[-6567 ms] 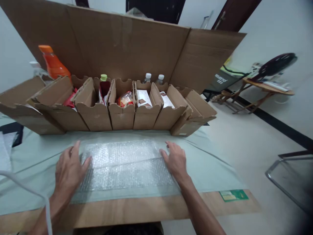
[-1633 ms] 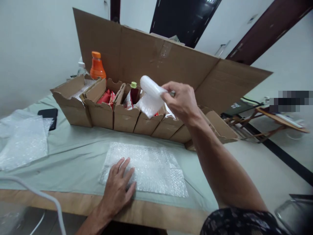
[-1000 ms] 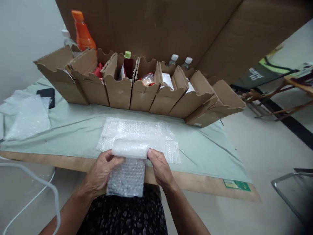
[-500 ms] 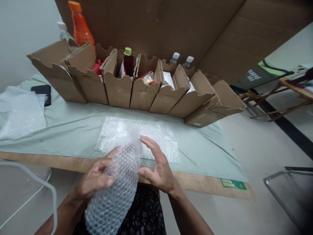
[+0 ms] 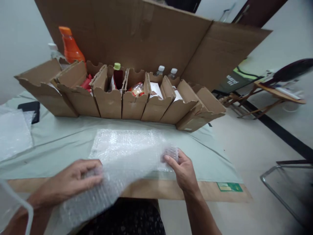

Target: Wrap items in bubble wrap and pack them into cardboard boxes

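Spreading across the table (image 5: 168, 191), a pale green cloth (image 5: 206, 164) leaves bare wood along the near edge. Behind stands a tall brown cardboard panel (image 5: 122, 42), creased toward its right end. In front of it, seven open cardboard bins (image 5: 133, 106) stand side by side in a curved row. A flat bubble wrap sheet (image 5: 127, 135) lies on the cloth before the bins; more bubble wrap pieces (image 5: 13, 133) are piled at the left, partly over a black slab (image 5: 30, 105). At the front, a bubble wrap strip (image 5: 129, 164) is held slantwise, its lower left end past the table's near edge; blur makes it hard to tell whether it touches the sheet behind. The left hand (image 5: 78, 176) grips it with the thumb on top; the right hand (image 5: 183, 169) pinches its upper right end between thumb and fingers. An orange bottle (image 5: 72, 49) rises behind the left bins. Smaller still are a red packet (image 5: 86, 83) in the second bin from the left and a green card (image 5: 229, 187) on the wood at near right.
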A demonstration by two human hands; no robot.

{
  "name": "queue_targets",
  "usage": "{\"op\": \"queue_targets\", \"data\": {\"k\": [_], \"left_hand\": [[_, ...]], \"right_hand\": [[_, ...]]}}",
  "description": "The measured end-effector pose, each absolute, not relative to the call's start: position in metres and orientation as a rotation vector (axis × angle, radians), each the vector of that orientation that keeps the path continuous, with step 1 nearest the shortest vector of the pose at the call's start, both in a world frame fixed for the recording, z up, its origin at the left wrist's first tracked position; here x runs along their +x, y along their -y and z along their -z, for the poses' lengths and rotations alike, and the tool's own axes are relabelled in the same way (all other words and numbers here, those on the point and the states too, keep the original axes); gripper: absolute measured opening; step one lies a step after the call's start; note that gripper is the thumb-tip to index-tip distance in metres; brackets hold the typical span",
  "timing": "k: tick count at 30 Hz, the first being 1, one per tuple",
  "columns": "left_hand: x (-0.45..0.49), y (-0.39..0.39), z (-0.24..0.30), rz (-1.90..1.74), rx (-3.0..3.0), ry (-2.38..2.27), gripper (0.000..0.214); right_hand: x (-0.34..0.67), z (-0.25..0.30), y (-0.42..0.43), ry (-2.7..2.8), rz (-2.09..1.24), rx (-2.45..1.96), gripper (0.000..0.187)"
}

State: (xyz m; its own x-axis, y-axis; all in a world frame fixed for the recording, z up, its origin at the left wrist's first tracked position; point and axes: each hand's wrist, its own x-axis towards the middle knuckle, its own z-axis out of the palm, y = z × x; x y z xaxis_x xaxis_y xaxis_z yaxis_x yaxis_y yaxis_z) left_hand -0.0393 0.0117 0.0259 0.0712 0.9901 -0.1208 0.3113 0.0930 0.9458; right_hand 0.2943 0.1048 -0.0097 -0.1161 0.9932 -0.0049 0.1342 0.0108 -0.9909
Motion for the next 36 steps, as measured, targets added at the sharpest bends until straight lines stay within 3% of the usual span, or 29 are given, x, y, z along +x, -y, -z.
{"op": "queue_targets", "data": {"k": [3,8,12,17,21,27,36], "left_hand": [[-0.060,-0.058,-0.036,-0.624,1.642,-1.675,0.034],[-0.051,-0.111,-0.020,-0.236,2.017,-2.184,0.051],[-0.029,-0.088,0.016,-0.560,2.297,-2.301,0.055],[-0.004,-0.049,0.085,-0.590,2.560,-1.976,0.050],[0.000,-0.052,0.124,-0.422,2.510,-2.042,0.057],[-0.001,-0.054,0.117,-0.206,2.368,-2.078,0.058],[0.008,-0.056,0.108,-0.180,2.247,-2.090,0.060]], "right_hand": [[0.300,0.005,-0.129,1.503,-0.950,-1.344,0.032],[0.295,0.020,-0.165,1.950,-0.456,-1.828,0.054],[0.301,0.031,-0.156,2.061,0.019,-1.705,0.062],[0.290,0.054,-0.131,2.453,-0.145,-1.357,0.052],[0.283,0.080,-0.133,2.548,-0.304,-1.429,0.060],[0.287,0.076,-0.131,2.514,-0.336,-1.441,0.061],[0.286,0.078,-0.135,2.560,-0.314,-1.453,0.058]]}}
